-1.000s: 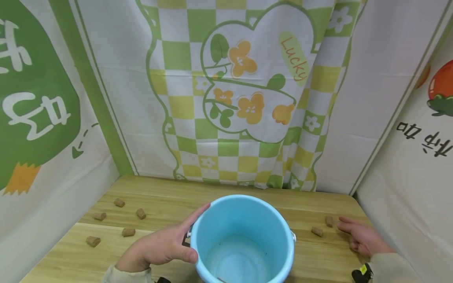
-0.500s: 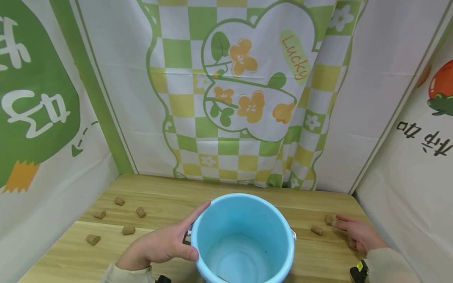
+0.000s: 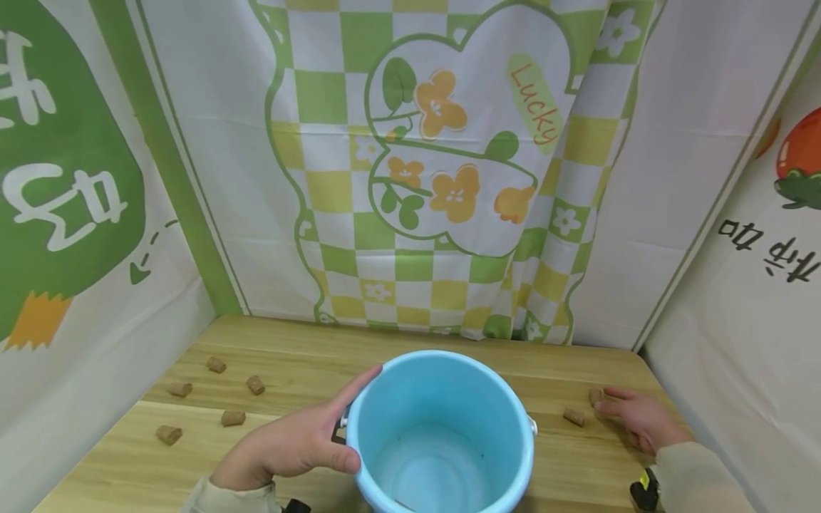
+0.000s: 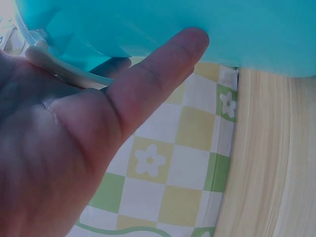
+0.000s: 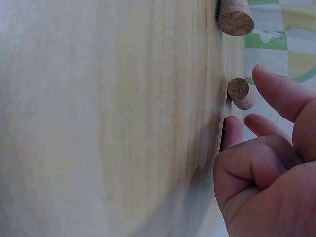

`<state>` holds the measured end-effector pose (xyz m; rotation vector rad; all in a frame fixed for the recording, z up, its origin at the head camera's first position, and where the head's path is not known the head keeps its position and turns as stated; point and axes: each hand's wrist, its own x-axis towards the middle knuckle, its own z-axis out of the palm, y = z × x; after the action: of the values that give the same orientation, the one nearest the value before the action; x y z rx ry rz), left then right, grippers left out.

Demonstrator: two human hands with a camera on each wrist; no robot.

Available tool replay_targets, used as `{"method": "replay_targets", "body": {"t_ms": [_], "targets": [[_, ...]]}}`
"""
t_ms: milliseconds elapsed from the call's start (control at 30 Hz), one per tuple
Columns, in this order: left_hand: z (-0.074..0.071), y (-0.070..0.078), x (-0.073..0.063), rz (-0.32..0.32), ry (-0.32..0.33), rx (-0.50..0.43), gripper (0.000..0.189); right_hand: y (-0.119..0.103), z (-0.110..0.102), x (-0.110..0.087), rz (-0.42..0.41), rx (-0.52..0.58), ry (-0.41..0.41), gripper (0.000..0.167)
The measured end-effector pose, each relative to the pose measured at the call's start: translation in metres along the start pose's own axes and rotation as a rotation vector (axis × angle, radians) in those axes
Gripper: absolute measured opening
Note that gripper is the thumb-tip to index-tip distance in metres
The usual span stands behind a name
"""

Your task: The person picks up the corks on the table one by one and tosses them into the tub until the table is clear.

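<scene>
L hand [image 3: 301, 443] up against outer wall of lt-blue bucket [image 3: 442, 395], thumb & index spread wide: index along far L curve by the rim, thumb straight on the nearer side. L wrist view shows thumb laid along the plastic, white handle [image 4: 59, 69] close by palm. Doesn't look like a tight grip; prob. just a steadying hold so bucket won't slide or tip.

Bucket upright on table [image 3: 577, 470], mouth up, between the hands, well apart fr. R hand [image 3: 641, 420]. Central spot prob. keeps its mouth in easy reach of R.

R hand low over table, thumb & index apart, lower fingers curled under palm (R wrist view). Nearest cork [image 3: 596, 396] lies on its side just beyond/between those two tips; no pinch visible, can't tell if thumb touches it. Gap looks set to fit a small cylinder fr. both sides. 2nd cork [image 3: 574, 417] also on its side, L of R hand, toward bucket.

5 more corks [image 3: 233, 419] scattered L of & beyond L hand, lying loose, no row or pattern. L is occupied w/ bucket, none in its fingers.

Checked curtain [image 3: 442, 296] beyond both hands, past table's far edge.
</scene>
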<state>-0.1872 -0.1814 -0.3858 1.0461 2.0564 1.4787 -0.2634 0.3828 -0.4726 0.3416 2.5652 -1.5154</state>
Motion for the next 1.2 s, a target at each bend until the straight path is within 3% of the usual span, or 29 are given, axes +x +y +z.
{"method": "replay_targets", "body": {"t_ms": [100,233,400,500,833,1000,1200], "targets": [[0.0,0.0,0.0,-0.023,-0.006,-0.017,0.107,-0.002,0.003,0.004,-0.016,-0.03,0.017,0.077],[0.0,0.0,0.0,-0.005,-0.004,-0.009,0.107,-0.005,0.006,0.008,-0.06,-0.118,0.019,0.078],[0.001,0.0,0.0,0.018,-0.008,-0.02,0.106,-0.004,0.008,0.011,-0.136,-0.234,0.044,0.066],[0.0,0.001,0.0,0.0,-0.015,-0.033,0.107,-0.003,0.009,0.01,-0.146,-0.26,0.066,0.06],[0.001,-0.002,0.0,0.008,-0.003,-0.004,0.107,-0.009,0.007,0.008,-0.107,-0.224,0.047,0.054],[0.001,-0.001,0.0,0.012,0.002,0.003,0.107,-0.011,0.009,0.007,-0.146,-0.274,0.073,0.048],[0.0,-0.001,0.001,0.015,0.005,0.015,0.106,-0.007,0.007,0.009,-0.152,-0.243,0.088,0.04]]}}
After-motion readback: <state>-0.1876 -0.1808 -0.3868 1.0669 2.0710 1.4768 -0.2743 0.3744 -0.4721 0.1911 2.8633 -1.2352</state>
